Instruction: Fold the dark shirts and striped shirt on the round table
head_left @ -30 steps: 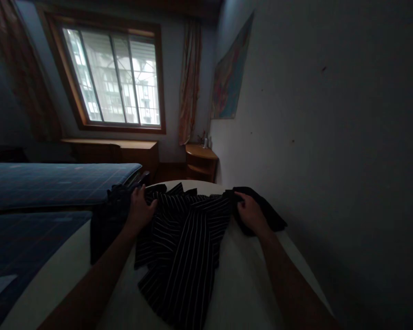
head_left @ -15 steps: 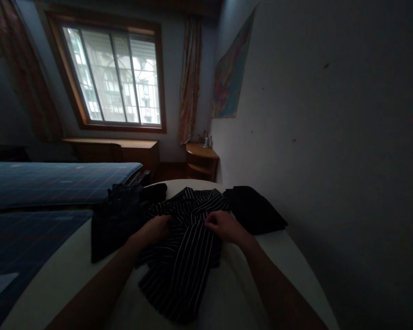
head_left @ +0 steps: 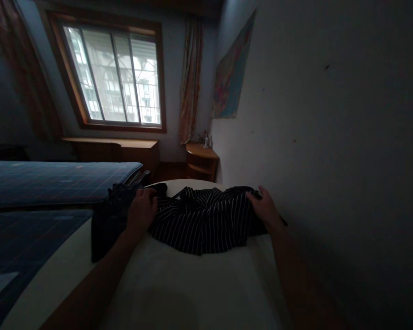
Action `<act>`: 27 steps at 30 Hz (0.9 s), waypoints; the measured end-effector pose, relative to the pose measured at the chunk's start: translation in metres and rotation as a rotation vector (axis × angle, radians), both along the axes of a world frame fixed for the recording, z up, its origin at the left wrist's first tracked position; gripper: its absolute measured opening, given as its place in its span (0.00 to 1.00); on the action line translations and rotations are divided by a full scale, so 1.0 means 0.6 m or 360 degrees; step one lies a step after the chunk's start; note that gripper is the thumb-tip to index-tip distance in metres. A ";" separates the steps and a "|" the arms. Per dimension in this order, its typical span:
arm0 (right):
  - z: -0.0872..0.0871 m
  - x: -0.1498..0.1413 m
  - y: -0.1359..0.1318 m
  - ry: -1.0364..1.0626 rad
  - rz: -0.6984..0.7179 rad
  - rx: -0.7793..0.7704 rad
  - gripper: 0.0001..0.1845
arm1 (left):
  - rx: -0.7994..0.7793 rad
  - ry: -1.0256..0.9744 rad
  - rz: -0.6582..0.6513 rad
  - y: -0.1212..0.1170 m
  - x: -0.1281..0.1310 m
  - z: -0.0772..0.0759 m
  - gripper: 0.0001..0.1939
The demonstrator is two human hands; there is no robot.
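Striped garment [head_left: 199,227] spans from left grip [head_left: 142,213] to right grip [head_left: 264,210], each pinching cloth; both forearms [head_left: 98,277] reach forward, apart, over surface [head_left: 192,288].

A single head-worn view — close above the table [head_left: 192,284] — looks forward and down, facing the window [head_left: 113,75].

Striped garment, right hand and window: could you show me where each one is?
Striped garment [head_left: 206,229], head view: the lower striped cloth between the hands.
Right hand [head_left: 266,208], head view: the back of it.
Window [head_left: 109,75], head view: a glass pane.
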State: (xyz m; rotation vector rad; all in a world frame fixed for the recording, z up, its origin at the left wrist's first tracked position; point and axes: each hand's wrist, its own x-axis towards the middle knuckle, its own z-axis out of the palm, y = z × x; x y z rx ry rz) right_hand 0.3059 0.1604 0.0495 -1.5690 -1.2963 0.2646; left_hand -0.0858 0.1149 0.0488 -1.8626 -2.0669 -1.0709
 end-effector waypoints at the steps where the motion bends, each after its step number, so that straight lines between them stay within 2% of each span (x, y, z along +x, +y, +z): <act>1: -0.007 -0.008 -0.002 -0.0112 0.0090 -0.0082 0.40 | -0.0005 -0.0005 -0.0117 -0.002 0.010 -0.001 0.13; 3: -0.020 -0.027 -0.012 -0.0352 0.0350 -0.0322 0.47 | -0.0151 0.0026 -0.0447 -0.007 0.028 -0.008 0.12; 5: -0.030 -0.044 -0.026 -0.0588 0.0597 -0.0574 0.52 | -0.0415 0.0126 -0.0774 -0.012 0.039 -0.020 0.13; 7: -0.037 -0.056 -0.039 -0.0799 0.0728 -0.0725 0.54 | -0.0673 0.0250 -0.0937 -0.017 0.042 -0.033 0.20; 8: -0.039 -0.060 -0.044 -0.0877 0.0740 -0.0751 0.52 | -0.0774 0.0298 -0.0955 -0.019 0.041 -0.040 0.24; 10: -0.039 -0.065 -0.047 -0.0941 0.0726 -0.0720 0.40 | -0.0892 0.0343 -0.0916 -0.019 0.037 -0.048 0.25; 12: -0.033 -0.064 -0.043 -0.0889 0.0720 -0.0617 0.30 | -0.0896 0.0345 -0.0852 -0.016 0.032 -0.050 0.17; 15: -0.015 -0.054 -0.030 -0.0686 0.0648 -0.0371 0.25 | -0.0815 0.0283 -0.0733 -0.006 0.026 -0.042 0.10; 18: 0.006 -0.031 -0.018 -0.0371 0.0347 -0.0034 0.19 | -0.0633 0.0055 -0.0619 0.005 0.019 -0.029 0.11; 20: 0.015 -0.015 -0.014 -0.0132 0.0137 0.0170 0.18 | -0.0511 -0.0221 -0.0599 0.009 0.016 -0.024 0.12; 22: 0.017 -0.004 -0.012 0.0053 0.0035 0.0264 0.20 | -0.0436 -0.0412 -0.0544 0.010 0.014 -0.024 0.13; 25: 0.010 -0.004 -0.011 0.0097 0.0142 0.0225 0.24 | -0.0372 -0.0222 -0.0362 0.008 0.016 -0.028 0.10; 27: 0.006 -0.014 -0.013 -0.0089 0.0251 0.0170 0.25 | -0.0388 -0.0023 -0.0378 0.005 0.020 -0.030 0.07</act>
